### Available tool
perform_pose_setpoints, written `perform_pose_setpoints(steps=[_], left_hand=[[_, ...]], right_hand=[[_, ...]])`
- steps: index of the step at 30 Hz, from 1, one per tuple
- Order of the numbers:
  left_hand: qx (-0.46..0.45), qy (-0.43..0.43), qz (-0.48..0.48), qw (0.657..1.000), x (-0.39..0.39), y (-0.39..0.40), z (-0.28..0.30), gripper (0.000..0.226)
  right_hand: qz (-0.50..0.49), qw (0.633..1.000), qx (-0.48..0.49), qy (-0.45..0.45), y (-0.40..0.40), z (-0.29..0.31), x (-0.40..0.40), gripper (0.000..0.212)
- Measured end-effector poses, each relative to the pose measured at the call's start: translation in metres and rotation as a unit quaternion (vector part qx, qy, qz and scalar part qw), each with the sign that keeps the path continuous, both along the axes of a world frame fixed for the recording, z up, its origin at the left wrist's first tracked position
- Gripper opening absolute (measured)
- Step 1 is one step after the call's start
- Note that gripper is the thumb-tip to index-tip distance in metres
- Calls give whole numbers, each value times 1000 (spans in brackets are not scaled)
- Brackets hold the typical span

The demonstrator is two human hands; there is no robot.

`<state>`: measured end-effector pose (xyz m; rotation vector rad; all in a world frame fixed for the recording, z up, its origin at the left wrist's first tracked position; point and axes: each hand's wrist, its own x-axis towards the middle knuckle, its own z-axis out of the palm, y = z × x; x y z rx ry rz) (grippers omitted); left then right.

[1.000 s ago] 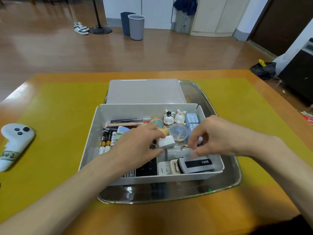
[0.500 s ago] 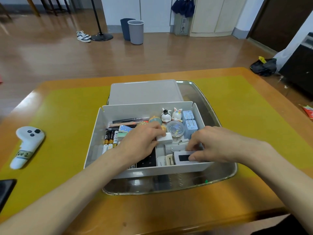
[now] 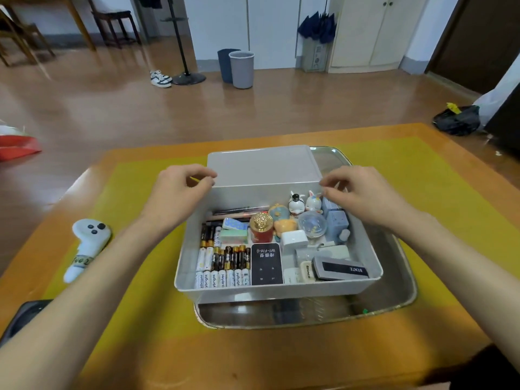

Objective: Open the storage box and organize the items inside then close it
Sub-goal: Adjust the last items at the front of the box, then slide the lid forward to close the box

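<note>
While your hands, left hand and right hand, hover with fingers loosely curled, holding nothing, at the storage box's far corners, lid lying behind, batteries packed inside.

The open grey storage box sits in a metal tray on the yellow mat. Its flat grey lid lies just behind it, against the far wall. Inside, rows of batteries fill the left side, beside a black Wi-Fi remote. A red jar with a gold cap, small figurines, a clear ball, blue blocks, a white charger and a grey BENTE case crowd the right half.
</note>
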<state>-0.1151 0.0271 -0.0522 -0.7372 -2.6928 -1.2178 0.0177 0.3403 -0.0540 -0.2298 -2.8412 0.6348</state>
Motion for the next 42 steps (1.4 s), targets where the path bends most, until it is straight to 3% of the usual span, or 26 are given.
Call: perform_pose_setpoints(steps=[5, 7, 9, 13, 16, 20, 27, 32, 38, 42], left_hand=[[-4, -48, 34, 998, -23, -5, -10, 17], [-43, -50, 34, 997, -41, 1, -8, 22], [-101, -67, 25, 992, -64, 11, -1, 27], [-202, -140, 28, 969, -110, 40, 4, 14], [-233, -240, 50, 941, -132, 55, -13, 23], [-213, -333, 73, 915, -151, 60, -41, 23], [-197, -327, 122, 916, -173, 54, -66, 33], [-82, -378, 140, 912, -179, 57, -73, 38], [-40, -363, 165, 916, -184, 58, -76, 51], [-23, -296, 197, 934, -185, 61, -71, 52]], right_hand=[[-45, 996, -62, 34, 4, -10, -55, 34], [-90, 990, -109, -1, 11, -14, -76, 31], [-125, 980, -147, -46, 19, -18, -97, 14], [-171, 960, -187, -121, 31, -20, -131, 32], [-204, 935, -229, -177, 37, -31, -149, 26], [-228, 914, -269, -199, 47, -45, -162, 18], [-233, 911, -260, -221, 52, -58, -170, 29], [-221, 904, -298, -212, 47, -65, -179, 36], [-237, 903, -309, -182, 48, -63, -181, 46], [-250, 905, -319, -131, 50, -51, -175, 25]])
